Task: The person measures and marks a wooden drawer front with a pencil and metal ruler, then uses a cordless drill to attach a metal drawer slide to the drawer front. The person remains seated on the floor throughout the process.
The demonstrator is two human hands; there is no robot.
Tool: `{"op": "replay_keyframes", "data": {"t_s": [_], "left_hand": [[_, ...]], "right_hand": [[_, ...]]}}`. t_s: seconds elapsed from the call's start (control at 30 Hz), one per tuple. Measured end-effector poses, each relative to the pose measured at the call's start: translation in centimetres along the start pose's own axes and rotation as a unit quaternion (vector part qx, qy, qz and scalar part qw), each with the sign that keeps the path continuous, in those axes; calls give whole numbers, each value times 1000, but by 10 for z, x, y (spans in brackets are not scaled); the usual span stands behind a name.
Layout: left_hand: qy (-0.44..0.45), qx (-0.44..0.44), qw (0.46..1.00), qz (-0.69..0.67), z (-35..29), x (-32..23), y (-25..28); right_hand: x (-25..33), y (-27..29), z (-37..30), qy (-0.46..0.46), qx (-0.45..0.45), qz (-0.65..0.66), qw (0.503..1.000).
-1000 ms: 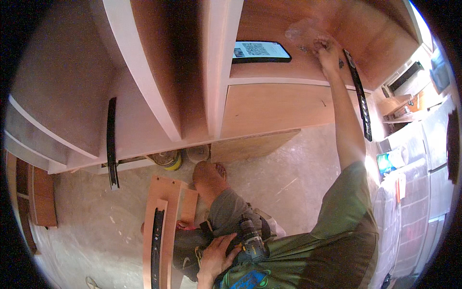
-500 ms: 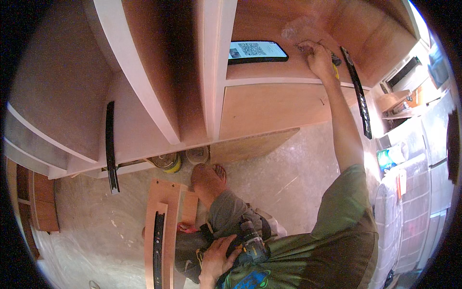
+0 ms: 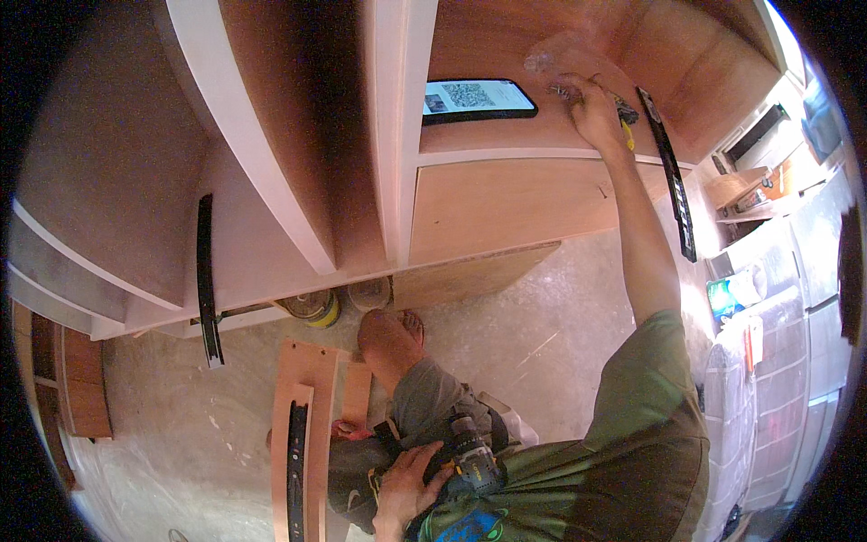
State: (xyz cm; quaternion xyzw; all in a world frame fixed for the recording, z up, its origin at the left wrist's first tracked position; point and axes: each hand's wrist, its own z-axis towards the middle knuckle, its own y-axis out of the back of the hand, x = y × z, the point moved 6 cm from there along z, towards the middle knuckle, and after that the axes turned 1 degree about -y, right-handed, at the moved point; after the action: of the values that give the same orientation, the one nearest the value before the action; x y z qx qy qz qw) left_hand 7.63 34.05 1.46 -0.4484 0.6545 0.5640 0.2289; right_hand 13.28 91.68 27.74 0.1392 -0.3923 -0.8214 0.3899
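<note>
Plywood cabinet (image 3: 506,194) over dusty concrete floor (image 3: 542,343)

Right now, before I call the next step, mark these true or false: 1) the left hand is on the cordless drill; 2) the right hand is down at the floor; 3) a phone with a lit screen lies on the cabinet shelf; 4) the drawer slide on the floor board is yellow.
1) True: the left hand rests on the cordless drill in the lap.
2) False: the right hand reaches up to the cabinet shelf, beside a clear plastic bag.
3) True: the phone lies there, screen lit.
4) False: the drawer slide on the board is black.
</note>
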Motion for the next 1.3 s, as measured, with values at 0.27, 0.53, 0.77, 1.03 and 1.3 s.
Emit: {"op": "replay_keyframes", "data": {"t_s": [0.27, 0.53, 0.77, 1.03, 1.3], "left_hand": [[-11, -5, 1000, 2, -1, 1, -2], [-26, -28, 999, 3, -1, -3, 0], [-35, -13, 999, 10, -1, -4, -2], [-27, 3, 1000, 12, -4, -2, -4], [-67, -20, 998, 3, -4, -10, -7]], "right_hand": [[2, -1, 4, -10, 22, -36, 999], [-36, -14, 13, -49, 0, -62, 997], [-98, -25, 20, -166, -52, 185, 967], [-51, -22, 38, -106, 49, 188, 975], [-65, -43, 73, 97, 136, -50, 985]]}}
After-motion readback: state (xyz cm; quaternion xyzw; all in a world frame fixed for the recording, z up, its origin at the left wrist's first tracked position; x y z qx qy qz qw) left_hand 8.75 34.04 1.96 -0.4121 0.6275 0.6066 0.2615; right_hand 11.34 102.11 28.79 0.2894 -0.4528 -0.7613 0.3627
